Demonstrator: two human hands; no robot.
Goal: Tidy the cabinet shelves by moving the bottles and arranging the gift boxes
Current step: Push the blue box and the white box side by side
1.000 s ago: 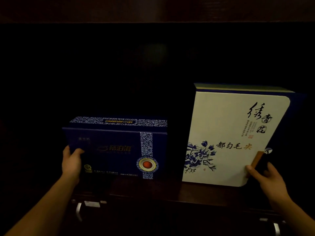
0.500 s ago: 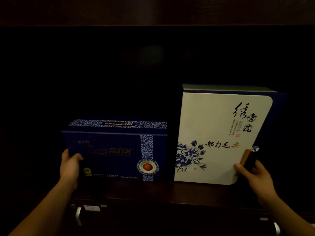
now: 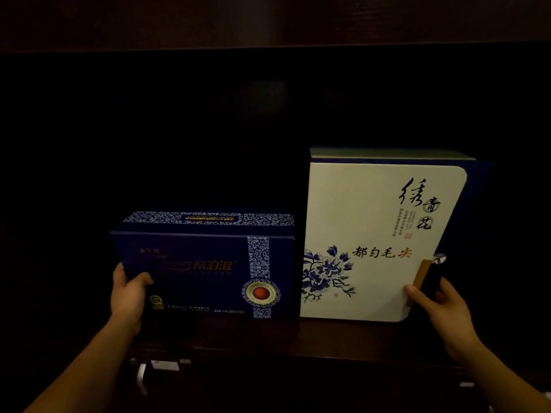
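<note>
Two gift boxes stand upright side by side on a dark wooden shelf. The dark blue gift box with a red-centred medallion is on the left. My left hand grips its lower left edge, thumb on the front. The taller white gift box with blue flowers and black calligraphy stands to the right, its left edge touching the blue box. My right hand holds its lower right edge by the brown clasp. No bottles are in view.
The cabinet interior above and behind the boxes is dark, under a wooden shelf board. Below the shelf edge a metal handle and a small white label show at lower left.
The white box has slid left until it meets the blue box, closing the gap between them. Both hands keep their grips.
</note>
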